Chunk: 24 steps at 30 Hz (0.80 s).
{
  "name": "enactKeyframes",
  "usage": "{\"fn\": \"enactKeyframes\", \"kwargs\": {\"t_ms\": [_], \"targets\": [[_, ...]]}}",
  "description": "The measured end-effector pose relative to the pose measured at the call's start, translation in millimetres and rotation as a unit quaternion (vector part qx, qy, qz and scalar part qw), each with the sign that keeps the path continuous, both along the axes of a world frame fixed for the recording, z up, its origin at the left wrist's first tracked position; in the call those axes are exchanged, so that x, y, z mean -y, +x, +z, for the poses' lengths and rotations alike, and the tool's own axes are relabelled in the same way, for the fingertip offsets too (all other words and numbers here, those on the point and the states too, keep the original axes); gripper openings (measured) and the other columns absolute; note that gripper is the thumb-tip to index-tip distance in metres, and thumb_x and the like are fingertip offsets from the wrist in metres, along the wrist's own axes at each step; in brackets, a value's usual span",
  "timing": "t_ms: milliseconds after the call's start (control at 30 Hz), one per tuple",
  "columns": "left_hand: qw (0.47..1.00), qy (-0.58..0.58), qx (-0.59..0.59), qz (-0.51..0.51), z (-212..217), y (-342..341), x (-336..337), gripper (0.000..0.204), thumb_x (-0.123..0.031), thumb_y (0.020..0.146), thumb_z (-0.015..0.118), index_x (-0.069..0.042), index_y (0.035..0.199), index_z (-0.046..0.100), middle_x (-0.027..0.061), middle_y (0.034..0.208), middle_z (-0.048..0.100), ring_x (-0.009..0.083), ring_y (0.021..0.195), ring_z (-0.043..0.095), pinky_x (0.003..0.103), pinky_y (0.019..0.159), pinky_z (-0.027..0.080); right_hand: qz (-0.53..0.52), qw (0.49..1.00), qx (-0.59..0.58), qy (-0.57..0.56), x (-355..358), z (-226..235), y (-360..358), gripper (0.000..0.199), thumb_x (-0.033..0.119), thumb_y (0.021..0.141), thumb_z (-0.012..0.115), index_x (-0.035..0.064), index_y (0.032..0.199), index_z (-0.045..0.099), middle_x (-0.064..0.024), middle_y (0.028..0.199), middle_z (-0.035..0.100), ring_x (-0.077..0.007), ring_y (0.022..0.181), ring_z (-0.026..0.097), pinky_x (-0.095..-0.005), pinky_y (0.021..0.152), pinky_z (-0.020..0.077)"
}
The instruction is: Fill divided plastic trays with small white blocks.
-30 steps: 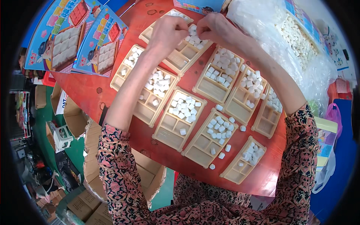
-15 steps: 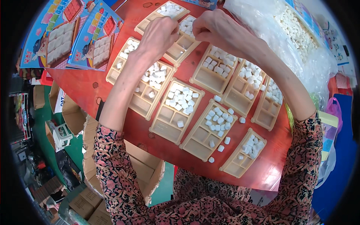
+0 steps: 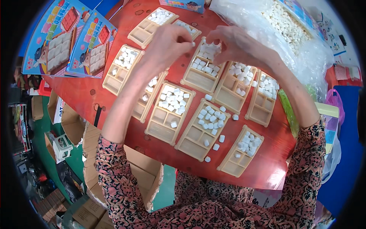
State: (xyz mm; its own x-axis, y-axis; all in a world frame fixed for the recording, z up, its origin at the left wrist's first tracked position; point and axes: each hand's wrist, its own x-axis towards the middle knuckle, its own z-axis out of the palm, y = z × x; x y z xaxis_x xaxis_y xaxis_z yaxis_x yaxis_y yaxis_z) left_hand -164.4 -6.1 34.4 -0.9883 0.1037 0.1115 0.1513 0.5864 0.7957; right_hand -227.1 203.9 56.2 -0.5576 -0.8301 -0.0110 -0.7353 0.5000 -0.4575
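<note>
Cream tray on red desk, long axis running from far side toward person, near end slanting left. White pieces in its middle and far compartments. Right hand nearer: over tray's far end, thumb and forefinger apart, tray below. Left hand just left of far end, fingers pinched narrow, seemingly on small white piece; tray lies rightward from them. Second tray close along right side.
</note>
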Motion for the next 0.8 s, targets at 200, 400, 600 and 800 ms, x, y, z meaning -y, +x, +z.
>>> {"fn": "enactKeyframes", "kwargs": {"t_ms": [200, 400, 600, 800], "targets": [[0.996, -0.032, -0.051, -0.059, -16, -4, -25, 0.015, -0.007, 0.077, 0.064, 0.005, 0.085, 0.062, 0.0083, 0.070, 0.059, 0.0125, 0.063, 0.051, 0.030, 0.057, 0.041, 0.040, 0.988, -0.035, -0.143, -3, -34, 5, 0.028, 0.011, 0.069, 0.070, 0.0033, 0.092, 0.056, -0.0120, 0.088, 0.055, -0.0328, 0.087, 0.054, -0.0404, 0.078, 0.0456], [0.985, -0.115, -0.106, -0.075, -23, -4, -26, 0.015, -0.005, 0.077, 0.062, 0.004, 0.090, 0.060, 0.0121, 0.073, 0.056, 0.0215, 0.064, 0.054, 0.034, 0.060, 0.042, -0.019, 0.998, 0.005, -0.056, 2, -24, 14, 0.021, 0.005, 0.068, 0.068, -0.0008, 0.086, 0.059, -0.0153, 0.086, 0.056, -0.0349, 0.087, 0.056, -0.0414, 0.073, 0.0470], [0.977, -0.113, -0.175, -0.053, -17, 8, -26, 0.014, -0.002, 0.079, 0.059, 0.004, 0.092, 0.060, 0.0111, 0.077, 0.055, 0.0206, 0.066, 0.054, 0.033, 0.061, 0.043, 0.040, 0.983, -0.153, -0.093, 0, -23, 26, 0.017, 0.004, 0.075, 0.066, -0.0031, 0.089, 0.062, -0.0151, 0.087, 0.055, -0.0355, 0.078, 0.058, -0.0432, 0.068, 0.0454], [0.994, -0.081, -0.030, -0.066, -4, 32, -21, 0.015, -0.003, 0.080, 0.061, 0.004, 0.093, 0.063, 0.0063, 0.074, 0.053, 0.0121, 0.067, 0.050, 0.028, 0.059, 0.040, 0.000, 0.995, -0.037, -0.089, -6, -22, 43, 0.019, 0.006, 0.071, 0.069, -0.0038, 0.087, 0.062, -0.0173, 0.077, 0.057, -0.0353, 0.085, 0.058, -0.0429, 0.072, 0.0475]]}}
